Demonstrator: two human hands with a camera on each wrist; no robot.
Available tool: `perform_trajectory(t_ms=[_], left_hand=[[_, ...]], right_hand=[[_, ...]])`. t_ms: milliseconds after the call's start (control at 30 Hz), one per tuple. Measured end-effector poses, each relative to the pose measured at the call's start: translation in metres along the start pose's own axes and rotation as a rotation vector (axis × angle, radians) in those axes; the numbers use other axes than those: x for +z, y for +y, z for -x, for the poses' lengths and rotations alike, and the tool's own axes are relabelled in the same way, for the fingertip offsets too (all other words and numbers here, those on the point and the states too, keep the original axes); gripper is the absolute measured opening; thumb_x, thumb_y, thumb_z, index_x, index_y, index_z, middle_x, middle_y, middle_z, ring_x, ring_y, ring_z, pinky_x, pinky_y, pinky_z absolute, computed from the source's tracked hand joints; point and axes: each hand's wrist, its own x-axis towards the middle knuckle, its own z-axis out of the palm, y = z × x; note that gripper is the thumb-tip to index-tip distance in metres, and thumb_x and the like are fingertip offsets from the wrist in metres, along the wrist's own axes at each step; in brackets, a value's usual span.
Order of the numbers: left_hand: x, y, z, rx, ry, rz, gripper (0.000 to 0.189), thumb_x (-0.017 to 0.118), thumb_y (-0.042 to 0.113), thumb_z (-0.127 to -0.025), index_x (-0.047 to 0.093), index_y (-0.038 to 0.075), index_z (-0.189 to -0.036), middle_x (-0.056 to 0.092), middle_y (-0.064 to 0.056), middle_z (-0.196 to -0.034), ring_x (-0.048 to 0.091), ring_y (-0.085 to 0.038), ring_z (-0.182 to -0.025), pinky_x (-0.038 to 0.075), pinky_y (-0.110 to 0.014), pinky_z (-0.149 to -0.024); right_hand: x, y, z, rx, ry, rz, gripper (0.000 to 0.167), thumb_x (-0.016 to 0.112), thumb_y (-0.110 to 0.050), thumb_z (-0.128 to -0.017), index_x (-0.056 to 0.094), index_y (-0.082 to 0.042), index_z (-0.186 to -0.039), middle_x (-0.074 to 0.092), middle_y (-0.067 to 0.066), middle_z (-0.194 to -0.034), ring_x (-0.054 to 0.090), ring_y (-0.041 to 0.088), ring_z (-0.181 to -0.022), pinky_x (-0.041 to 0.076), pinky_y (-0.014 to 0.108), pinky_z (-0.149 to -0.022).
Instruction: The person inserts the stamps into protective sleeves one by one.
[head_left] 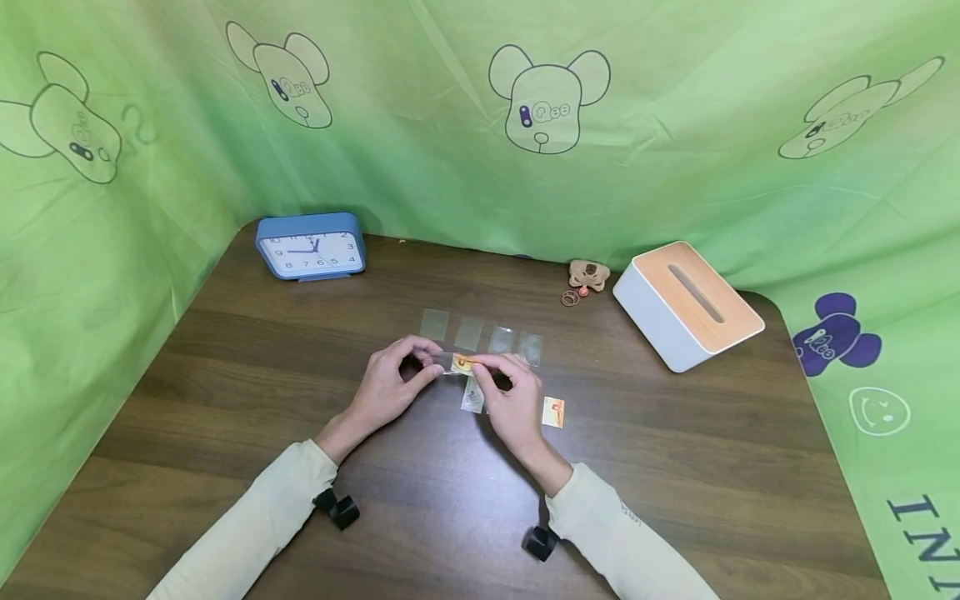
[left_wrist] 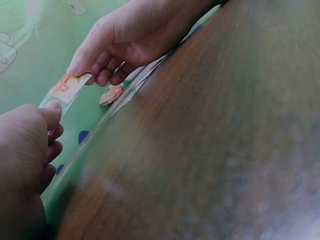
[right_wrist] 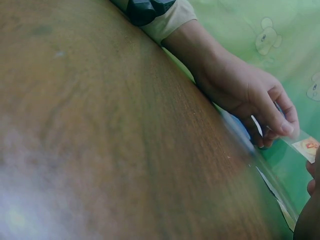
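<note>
My left hand [head_left: 386, 387] pinches a small clear plastic sleeve [left_wrist: 46, 99] between thumb and fingers, held up over the table. From the other side my right hand [head_left: 517, 404] pinches a small yellow-and-orange stamp [head_left: 461, 364] at its edge. The stamp overlaps the sleeve's end in both wrist views; I cannot tell how far inside it lies. Below the hands, a grey-and-white stamp [head_left: 472, 395] lies on the table. Another orange stamp [head_left: 553, 412] rests to the right of my right hand.
Several clear sleeves [head_left: 435, 324] lie in a row just beyond the hands on the wooden table [head_left: 225, 400]. A blue clock [head_left: 311, 247] stands at the back left. Toward the back right are a bear-shaped trinket [head_left: 588, 275] and a tissue box [head_left: 686, 308], before a green curtain [head_left: 420, 167].
</note>
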Motion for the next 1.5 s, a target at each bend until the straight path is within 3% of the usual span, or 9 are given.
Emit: perform_trajectory(t_ms=[267, 367, 467, 600, 767, 1067, 1233, 1400, 1500], left_hand=[[0.001, -0.005, 0.0, 0.069, -0.037, 0.019, 0.034, 0.089, 0.022, -0.097, 0.074, 0.013, -0.125, 0.072, 0.008, -0.094, 0.069, -0.011, -0.089, 0.052, -0.025, -0.088], [0.0, 0.0, 0.0, 0.074, -0.072, 0.023, 0.04, 0.091, 0.023, -0.096, 0.072, 0.012, -0.13, 0.072, 0.006, -0.095, 0.069, -0.012, -0.09, 0.053, -0.03, -0.09], [-0.003, 0.007, 0.0, 0.078, -0.091, -0.025, 0.053, 0.095, 0.026, -0.091, 0.069, 0.012, -0.135, 0.073, 0.005, -0.098, 0.069, -0.014, -0.093, 0.055, -0.037, -0.091], [-0.007, 0.017, -0.001, 0.116, -0.085, -0.156, 0.065, 0.1, 0.026, -0.084, 0.07, 0.013, -0.139, 0.072, 0.002, -0.1, 0.069, -0.016, -0.094, 0.057, -0.044, -0.091], [-0.008, 0.02, -0.002, 0.177, -0.059, -0.235, 0.062, 0.101, 0.019, -0.082, 0.074, 0.011, -0.138, 0.072, 0.001, -0.095, 0.068, -0.014, -0.087, 0.06, -0.039, -0.08], [-0.007, 0.018, -0.001, 0.241, -0.048, -0.204, 0.052, 0.1, 0.009, -0.081, 0.079, 0.007, -0.129, 0.072, 0.0, -0.09, 0.067, -0.012, -0.08, 0.06, -0.033, -0.071], [-0.007, 0.019, -0.001, 0.249, -0.059, -0.185, 0.049, 0.1, 0.007, -0.081, 0.08, 0.005, -0.126, 0.07, 0.0, -0.088, 0.065, -0.011, -0.077, 0.058, -0.032, -0.068], [-0.007, 0.019, -0.002, 0.212, -0.043, -0.157, 0.051, 0.1, 0.007, -0.081, 0.08, 0.002, -0.127, 0.07, -0.001, -0.086, 0.064, -0.011, -0.073, 0.058, -0.03, -0.064], [-0.007, 0.018, -0.002, 0.181, -0.025, -0.143, 0.051, 0.1, 0.006, -0.081, 0.08, 0.002, -0.127, 0.069, -0.001, -0.086, 0.063, -0.011, -0.072, 0.057, -0.029, -0.063]], right_hand=[[-0.001, -0.002, 0.0, 0.001, -0.021, 0.014, 0.011, 0.085, -0.003, -0.096, 0.088, -0.008, -0.105, 0.082, 0.007, -0.098, 0.073, 0.028, -0.092, 0.054, 0.042, -0.088], [-0.001, -0.002, 0.0, -0.007, -0.017, 0.013, 0.011, 0.085, -0.003, -0.096, 0.088, -0.007, -0.106, 0.082, 0.007, -0.098, 0.073, 0.029, -0.092, 0.054, 0.04, -0.087], [-0.001, -0.001, 0.0, -0.01, 0.007, 0.011, 0.011, 0.084, -0.004, -0.096, 0.088, -0.007, -0.106, 0.082, 0.007, -0.098, 0.072, 0.028, -0.092, 0.053, 0.039, -0.086], [-0.001, 0.001, 0.0, 0.004, 0.04, 0.008, 0.011, 0.083, -0.004, -0.097, 0.088, -0.007, -0.107, 0.081, 0.007, -0.095, 0.068, 0.026, -0.089, 0.051, 0.038, -0.081], [-0.002, 0.0, 0.0, 0.009, 0.05, 0.009, 0.011, 0.083, -0.004, -0.098, 0.088, -0.008, -0.107, 0.081, 0.007, -0.093, 0.067, 0.025, -0.088, 0.05, 0.039, -0.079], [0.0, 0.0, 0.001, -0.004, 0.035, 0.018, 0.013, 0.084, -0.004, -0.097, 0.087, -0.006, -0.109, 0.082, 0.008, -0.096, 0.069, 0.028, -0.09, 0.052, 0.04, -0.082], [-0.001, -0.002, 0.001, 0.009, 0.009, 0.027, 0.018, 0.085, -0.002, -0.095, 0.086, -0.005, -0.112, 0.082, 0.01, -0.095, 0.07, 0.027, -0.09, 0.053, 0.041, -0.085], [-0.001, 0.0, 0.002, 0.049, 0.015, -0.02, 0.023, 0.079, -0.002, -0.1, 0.082, -0.005, -0.123, 0.08, 0.012, -0.095, 0.07, 0.018, -0.09, 0.053, 0.029, -0.086], [0.0, 0.0, 0.002, 0.06, 0.037, -0.076, 0.02, 0.075, 0.0, -0.103, 0.08, -0.003, -0.122, 0.078, 0.013, -0.095, 0.068, 0.015, -0.088, 0.053, 0.024, -0.082]])
